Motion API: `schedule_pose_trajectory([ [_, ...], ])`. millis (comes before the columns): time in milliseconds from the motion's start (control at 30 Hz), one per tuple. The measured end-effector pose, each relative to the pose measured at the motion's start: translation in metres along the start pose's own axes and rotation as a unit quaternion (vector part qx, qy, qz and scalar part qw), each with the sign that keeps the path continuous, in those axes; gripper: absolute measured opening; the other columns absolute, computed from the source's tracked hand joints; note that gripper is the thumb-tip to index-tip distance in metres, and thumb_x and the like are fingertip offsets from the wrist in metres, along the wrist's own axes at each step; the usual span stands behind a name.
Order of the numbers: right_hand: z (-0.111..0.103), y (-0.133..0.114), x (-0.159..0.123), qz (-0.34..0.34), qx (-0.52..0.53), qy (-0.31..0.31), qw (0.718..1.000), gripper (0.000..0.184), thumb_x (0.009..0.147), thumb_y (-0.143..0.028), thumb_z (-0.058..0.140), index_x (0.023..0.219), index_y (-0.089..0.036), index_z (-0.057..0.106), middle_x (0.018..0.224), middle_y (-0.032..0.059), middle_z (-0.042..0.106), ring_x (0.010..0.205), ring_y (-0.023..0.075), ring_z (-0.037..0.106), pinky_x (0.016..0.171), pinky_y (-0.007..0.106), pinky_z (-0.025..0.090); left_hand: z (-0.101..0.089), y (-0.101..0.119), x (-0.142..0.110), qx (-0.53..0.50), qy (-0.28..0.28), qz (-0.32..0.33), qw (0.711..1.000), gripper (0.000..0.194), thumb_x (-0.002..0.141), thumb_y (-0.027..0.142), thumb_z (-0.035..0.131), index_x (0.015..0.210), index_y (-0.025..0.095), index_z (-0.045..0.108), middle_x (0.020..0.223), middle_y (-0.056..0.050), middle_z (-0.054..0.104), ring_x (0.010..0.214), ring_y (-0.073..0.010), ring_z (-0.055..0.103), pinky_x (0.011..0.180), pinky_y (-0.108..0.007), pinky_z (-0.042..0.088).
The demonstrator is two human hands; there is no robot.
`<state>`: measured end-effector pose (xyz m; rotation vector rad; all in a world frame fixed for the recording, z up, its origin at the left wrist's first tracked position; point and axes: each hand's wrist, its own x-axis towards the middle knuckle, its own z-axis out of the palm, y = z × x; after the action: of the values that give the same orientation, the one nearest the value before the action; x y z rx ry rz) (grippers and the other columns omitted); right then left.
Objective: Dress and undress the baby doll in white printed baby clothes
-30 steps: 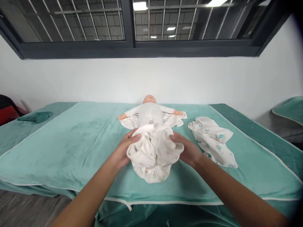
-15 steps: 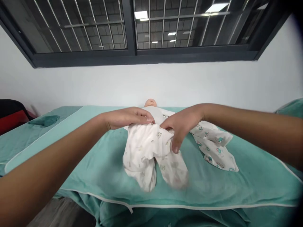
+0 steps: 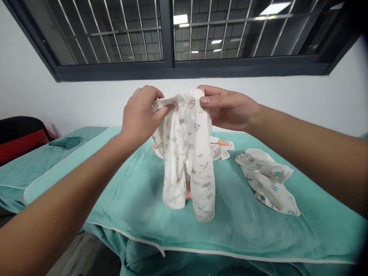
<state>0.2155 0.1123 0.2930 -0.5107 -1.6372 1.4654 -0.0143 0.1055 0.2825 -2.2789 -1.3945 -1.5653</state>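
Small white baby pants (image 3: 198, 153) with a faint print hang upright by their gathered waistband, both legs dangling. At the left end of the waistband, my left hand (image 3: 142, 111) pinches the cloth between thumb and fingers. My right hand (image 3: 230, 105) grips the other end, thumb in front and fingers behind. Behind the pants lies a baby doll, mostly hidden; one arm (image 3: 222, 142) in a white sleeve shows to the right, and a bit of leg (image 3: 188, 190) appears between the pant legs.
A folded white printed garment (image 3: 270, 182) lies right of the doll. Teal fabric (image 3: 129, 172) with white piping covers the bed. A black and red item (image 3: 23, 136) stands at the far left. Behind is a white wall (image 3: 94, 103) below a barred window (image 3: 169, 65).
Both hands have raised the pants from low over the doll to in front of the wall. The legs now hang straight, and the view has shifted slightly left.
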Motion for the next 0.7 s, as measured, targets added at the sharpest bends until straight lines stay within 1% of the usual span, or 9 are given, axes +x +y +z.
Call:
schedule_pose_trajectory([
  [100,0.020,0.034,0.016,-0.062,0.039,-0.011,0.997,0.019,0.089,-0.033,0.056,0.103,-0.021,0.055,0.093,-0.0029,0.061,0.101,0.0207,0.063,0.083,0.037,0.052,0.003,-0.022,-0.012,0.017,0.044,-0.064,0.997,0.021,0.082,0.037,0.065,0.090,0.020,0.056,0.097,-0.004,0.058,0.100,-0.0226,0.054,0.092,-0.038,0.044],
  [233,0.053,0.104,0.051,-0.090,0.106,-0.010,0.990,0.031,0.082,-0.042,0.063,0.107,-0.027,0.054,0.104,-0.0007,0.063,0.105,0.0213,0.060,0.085,0.035,0.052,0.010,-0.060,-0.048,-0.054,0.072,-0.206,0.974,0.039,0.086,0.051,0.057,0.111,0.021,0.052,0.115,-0.007,0.058,0.096,-0.0199,0.057,0.082,-0.033,0.048],
  [333,0.069,0.160,0.079,-0.076,0.127,0.018,0.989,0.037,0.079,-0.044,0.064,0.112,-0.031,0.052,0.111,-0.0007,0.062,0.107,0.0211,0.058,0.085,0.034,0.052,0.025,-0.091,-0.090,-0.130,-0.003,-0.296,0.946,0.049,0.087,0.057,0.051,0.122,0.023,0.046,0.126,-0.009,0.055,0.097,-0.0194,0.060,0.079,-0.032,0.050],
  [400,0.070,0.194,0.094,-0.044,0.101,0.021,0.994,0.038,0.075,-0.038,0.067,0.110,-0.029,0.054,0.111,0.0000,0.063,0.106,0.0206,0.058,0.086,0.033,0.051,0.040,-0.113,-0.119,-0.142,-0.052,-0.339,0.929,0.063,0.081,0.053,0.061,0.130,0.022,0.036,0.132,-0.012,0.049,0.103,-0.0219,0.060,0.085,-0.035,0.051],
  [467,0.061,0.222,0.105,0.011,0.042,0.046,0.998,0.037,0.070,-0.032,0.069,0.104,-0.025,0.056,0.107,0.0023,0.064,0.101,0.0206,0.060,0.085,0.033,0.051,0.055,-0.134,-0.143,-0.086,-0.079,-0.368,0.923,0.073,0.072,0.043,0.072,0.132,0.021,0.035,0.134,-0.014,0.046,0.118,-0.0279,0.053,0.099,-0.043,0.044],
  [500,0.051,0.233,0.109,0.037,0.012,0.075,0.996,0.037,0.069,-0.030,0.069,0.103,-0.023,0.056,0.105,0.0036,0.064,0.098,0.0207,0.061,0.083,0.034,0.052,0.062,-0.142,-0.152,-0.060,-0.089,-0.365,0.925,0.071,0.072,0.038,0.072,0.131,0.020,0.037,0.135,-0.015,0.045,0.125,-0.0303,0.048,0.105,-0.047,0.039],
  [567,0.024,0.247,0.115,0.065,-0.025,0.145,0.987,0.039,0.069,-0.030,0.066,0.105,-0.022,0.053,0.107,0.0059,0.063,0.096,0.0207,0.061,0.081,0.036,0.052,0.077,-0.151,-0.161,-0.028,-0.091,-0.307,0.947,0.060,0.076,0.031,0.065,0.129,0.019,0.041,0.137,-0.015,0.044,0.133,-0.0315,0.041,0.112,-0.051,0.029],
  [633,-0.013,0.252,0.120,0.041,-0.065,0.202,0.976,0.039,0.071,-0.032,0.063,0.108,-0.022,0.052,0.113,0.0075,0.061,0.100,0.0208,0.060,0.084,0.037,0.051,0.091,-0.149,-0.162,-0.025,-0.085,-0.235,0.968,0.049,0.082,0.029,0.057,0.129,0.019,0.044,0.141,-0.015,0.043,0.137,-0.0292,0.035,0.117,-0.050,0.023],
  [700,-0.054,0.252,0.122,-0.013,-0.169,0.265,0.949,0.035,0.074,-0.033,0.060,0.106,-0.021,0.054,0.116,0.0090,0.061,0.104,0.0215,0.059,0.091,0.039,0.048,0.106,-0.139,-0.157,-0.052,-0.087,-0.214,0.972,0.045,0.087,0.032,0.054,0.129,0.020,0.046,0.144,-0.013,0.043,0.140,-0.0272,0.032,0.119,-0.048,0.019],
])
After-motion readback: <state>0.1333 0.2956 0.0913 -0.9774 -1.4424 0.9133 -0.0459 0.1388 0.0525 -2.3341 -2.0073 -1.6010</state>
